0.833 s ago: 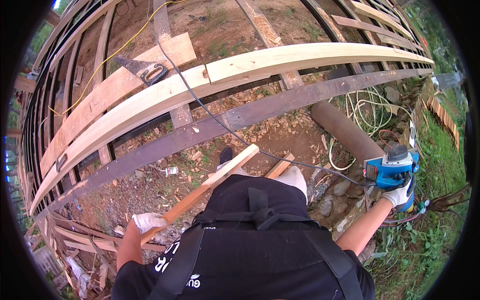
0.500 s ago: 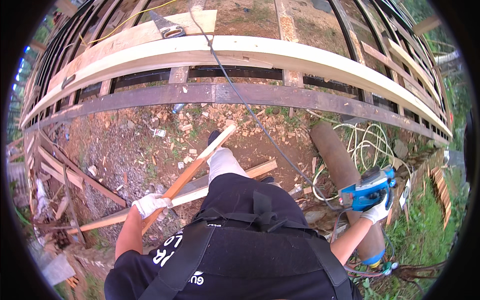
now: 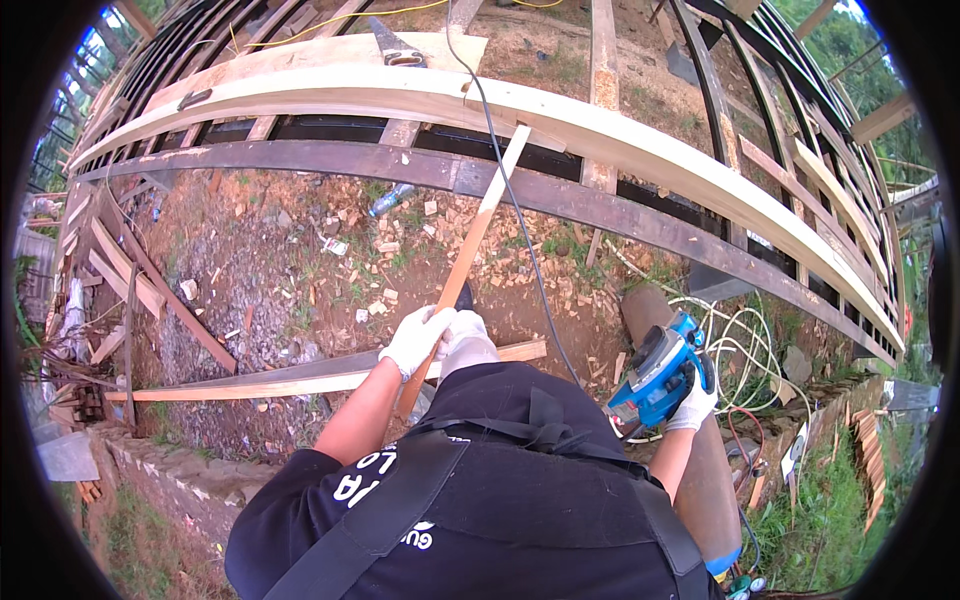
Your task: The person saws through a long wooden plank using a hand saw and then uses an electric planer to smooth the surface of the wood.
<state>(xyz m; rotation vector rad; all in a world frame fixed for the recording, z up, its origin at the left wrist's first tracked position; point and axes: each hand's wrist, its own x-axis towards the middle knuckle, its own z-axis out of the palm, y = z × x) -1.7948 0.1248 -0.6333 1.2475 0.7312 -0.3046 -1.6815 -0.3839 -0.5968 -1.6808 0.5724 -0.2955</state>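
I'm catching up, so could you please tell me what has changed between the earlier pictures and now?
The left hand has swung the wooden strip forward and rightward, so its far end now overlaps the dark beam in view. The right hand has brought the blue power tool leftward, toward the body, and turned it. Neither grip let go; the handsaw still lies on the wide board.

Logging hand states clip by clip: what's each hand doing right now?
Left hand: closed, holding the wooden strip.
Right hand: closed, holding the blue power tool by its handle.
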